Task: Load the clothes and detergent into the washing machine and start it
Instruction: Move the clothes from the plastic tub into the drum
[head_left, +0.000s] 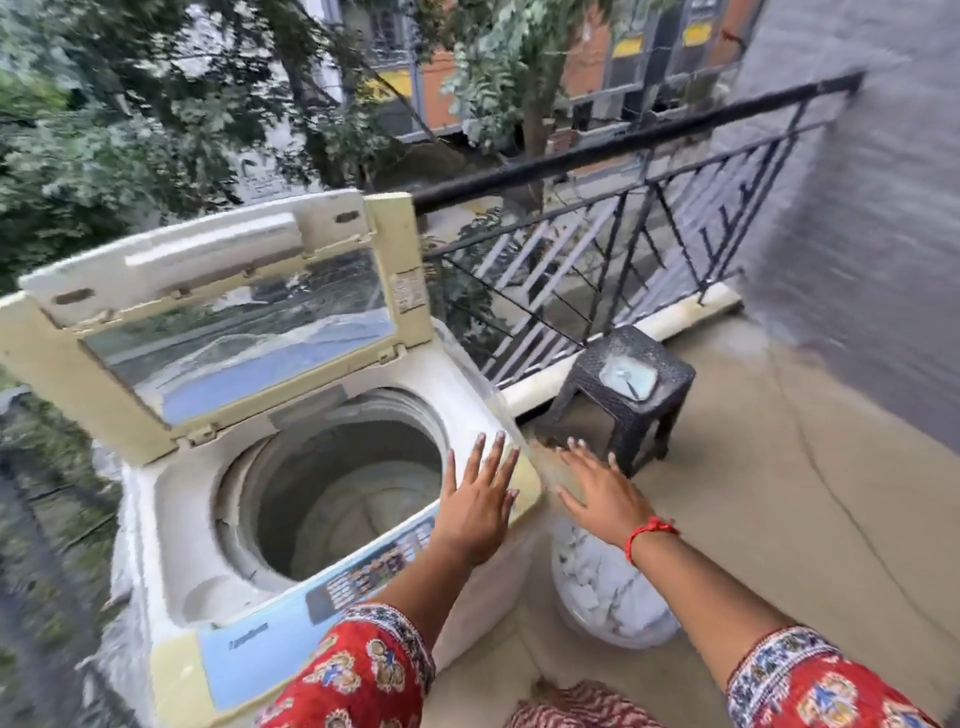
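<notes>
A white top-loading washing machine (171, 525) stands on a balcony with its lid (223, 317) folded up and back. Its round drum (337, 488) is exposed and looks empty. My left hand (480, 501) hovers flat, fingers spread, over the machine's right front corner by the control panel (374, 571). My right hand (597, 491) is stretched out just right of the machine, fingers apart, holding nothing. Below it, on the floor beside the machine, a white basket (608, 597) holds pale clothes. A small light-coloured packet (626, 382) lies on a dark stool (623, 395).
A black metal railing (613, 249) runs behind the machine and stool, with trees and buildings beyond. A grey wall (872, 218) closes the right side. Tan balcony floor (779, 519) spreads to the right. Patterned red fabric (576, 706) shows at the bottom edge.
</notes>
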